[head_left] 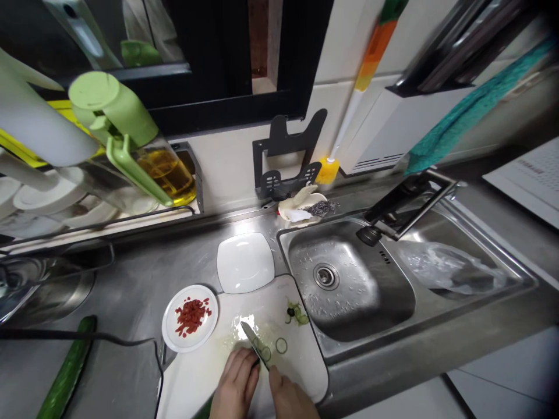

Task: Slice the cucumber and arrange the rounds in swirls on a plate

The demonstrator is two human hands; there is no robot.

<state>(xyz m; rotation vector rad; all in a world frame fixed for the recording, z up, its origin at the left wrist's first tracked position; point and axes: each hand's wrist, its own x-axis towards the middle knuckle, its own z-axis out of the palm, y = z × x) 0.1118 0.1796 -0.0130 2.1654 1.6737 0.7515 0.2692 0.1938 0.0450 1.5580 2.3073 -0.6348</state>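
Note:
My left hand has its fingers curled over a cucumber on the white cutting board. Most of that cucumber is hidden under the hand, with a green part showing at the lower left. My right hand grips a knife, its blade slanting away to the upper left, close beside my left fingertips. Thin cucumber slices lie by the blade. Green trimmings sit near the board's right edge.
A white plate with red pieces stands left of the board, and a square white dish behind it. The sink is to the right. Another cucumber and a black cord lie left. An oil bottle stands on the shelf.

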